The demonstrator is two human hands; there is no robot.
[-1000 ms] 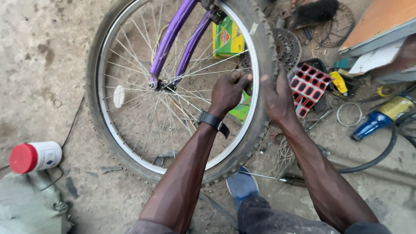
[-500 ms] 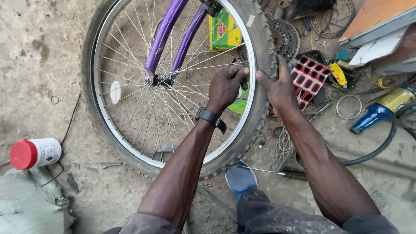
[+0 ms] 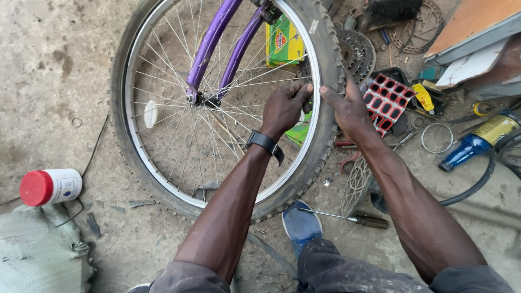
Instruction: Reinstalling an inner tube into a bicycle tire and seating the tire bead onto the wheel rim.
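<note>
Both hands (image 3: pixel 317 106) grip knobby black tyre (image 3: pixel 325 141) w/ silver rim (image 3: pixel 138 146).

so the wheel (image 3: pixel 179 179) stands on the ground with the frame (image 3: pixel 214 49) behind its spokes, left hand (image 3: pixel 283 108) inside the rim, right hand (image 3: pixel 350 111) on the tyre, bottle (image 3: pixel 51 186) lying off left, screwdriver (image 3: pixel 353 218) below right, patches (image 3: pixel 388 100) right of the tyre

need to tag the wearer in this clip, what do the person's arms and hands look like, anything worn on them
Both forearms are bare, and so are both hands: no gloves and no rings that show. The left hand has a black band, like a watch or tracker strap, around its wrist. The right hand has a bare wrist. Grey sleeves, pushed up near the elbows, show at the bottom edge.
</note>
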